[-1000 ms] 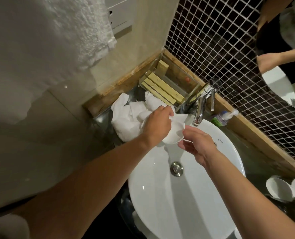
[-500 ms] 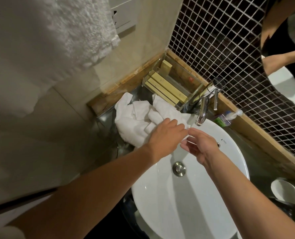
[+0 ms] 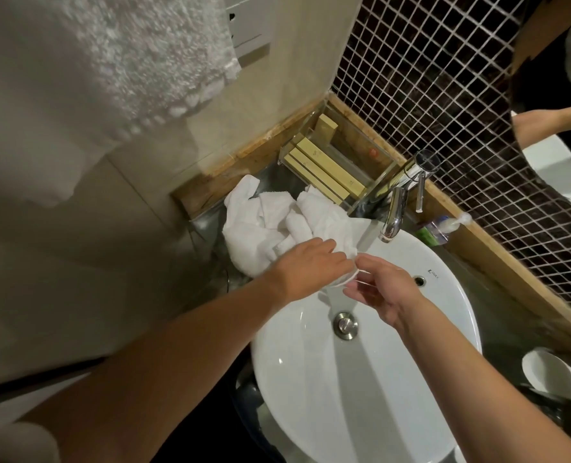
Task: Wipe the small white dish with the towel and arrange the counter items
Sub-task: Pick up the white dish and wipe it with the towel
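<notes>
White towel [image 3: 260, 225] bunched on counter left of sink [image 3: 361, 379]. Left hand [image 3: 310, 265] palm-down, pressing towel onto small white dish [image 3: 346, 279] over basin. Right hand [image 3: 381, 290] pinching dish rim. Faucet [image 3: 401, 198] behind; more dishes [image 3: 548, 372] far right.

towel [image 3: 264, 222] left of faucet [image 3: 398, 208], basin [image 3: 361, 379] in front
</notes>
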